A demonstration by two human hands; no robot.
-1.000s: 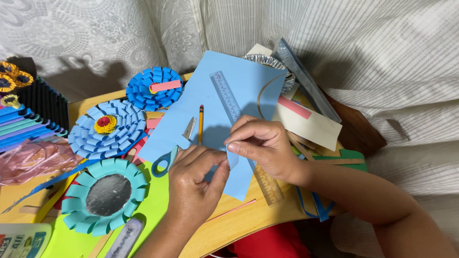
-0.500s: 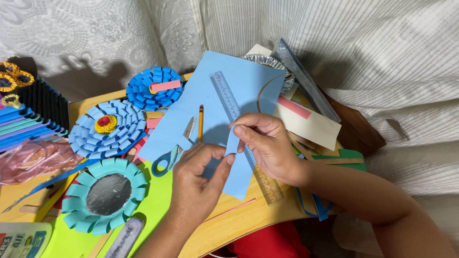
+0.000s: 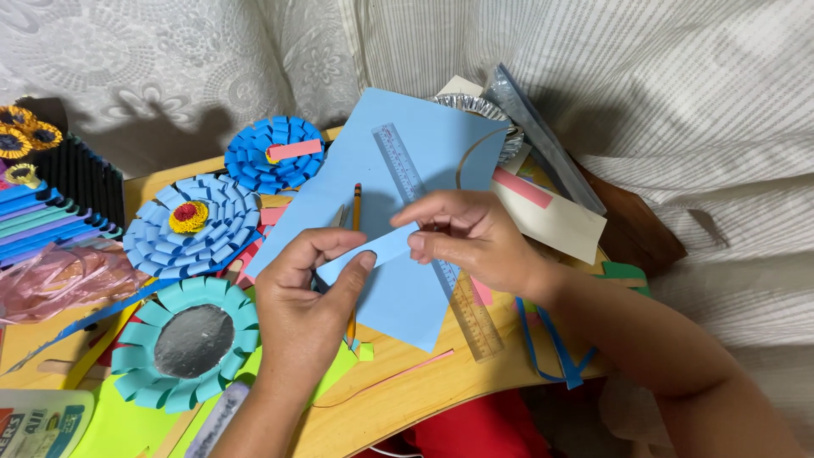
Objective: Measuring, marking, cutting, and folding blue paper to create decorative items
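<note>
My left hand point(image 3: 305, 301) and my right hand point(image 3: 471, 237) hold a short light-blue paper strip point(image 3: 373, 250) between them, each pinching one end, just above a large light-blue paper sheet point(image 3: 398, 182). A clear plastic ruler point(image 3: 407, 174) lies across that sheet and runs under my right hand. A pencil point(image 3: 357, 203) lies on the sheet beside the ruler, partly hidden by my left hand. The scissors seen earlier are hidden beneath my left hand.
Paper rosettes lie left: a dark blue one point(image 3: 275, 153), a light blue one with a yellow-red centre point(image 3: 191, 225), a teal one with a silver centre point(image 3: 186, 339). A foil dish point(image 3: 479, 110), cream card point(image 3: 555, 220), stacked coloured paper point(image 3: 42, 220) and wooden board point(image 3: 424, 394) surround them.
Both hands have lifted the blue strip off the sheet and turned it more level. My left hand has moved up over the scissors, and the strip now spans between both hands.
</note>
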